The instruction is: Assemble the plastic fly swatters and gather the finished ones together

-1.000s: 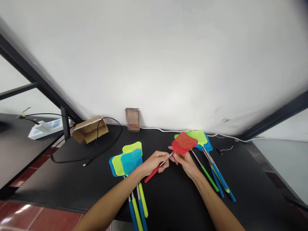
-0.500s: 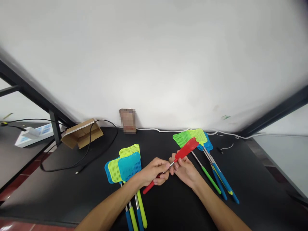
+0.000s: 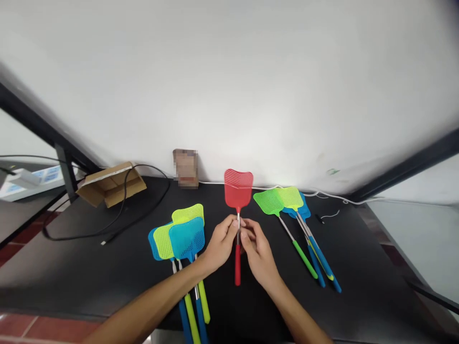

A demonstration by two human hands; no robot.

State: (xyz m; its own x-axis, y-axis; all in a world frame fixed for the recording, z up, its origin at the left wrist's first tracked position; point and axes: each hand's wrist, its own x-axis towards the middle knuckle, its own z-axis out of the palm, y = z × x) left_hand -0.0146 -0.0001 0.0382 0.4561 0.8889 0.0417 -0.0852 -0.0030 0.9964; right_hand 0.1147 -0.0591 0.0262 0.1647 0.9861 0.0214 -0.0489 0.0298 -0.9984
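A red fly swatter (image 3: 238,191) with a metal shaft and red grip stands nearly upright in front of me, its head facing me. My left hand (image 3: 223,241) pinches the shaft just below the head. From the other side, my right hand (image 3: 258,248) closes on the same shaft, a little lower, above the red grip. To the left lie several blue and yellow-green swatters (image 3: 187,237) with overlapping heads, my left forearm crossing over their shafts. On the right, a green swatter (image 3: 269,201) rests beside yellow-green (image 3: 291,197) and blue ones.
An open cardboard box (image 3: 111,186) and a looping black cable (image 3: 89,238) lie at the left of the black table (image 3: 353,267). A pixelated brown object (image 3: 186,169) leans on the wall. A white cord (image 3: 265,188) runs along the wall's foot.
The red swatter has turned from slanting right, edge-on, to upright with its face toward me. Both hands have come closer together on its shaft. My view has shifted slightly.
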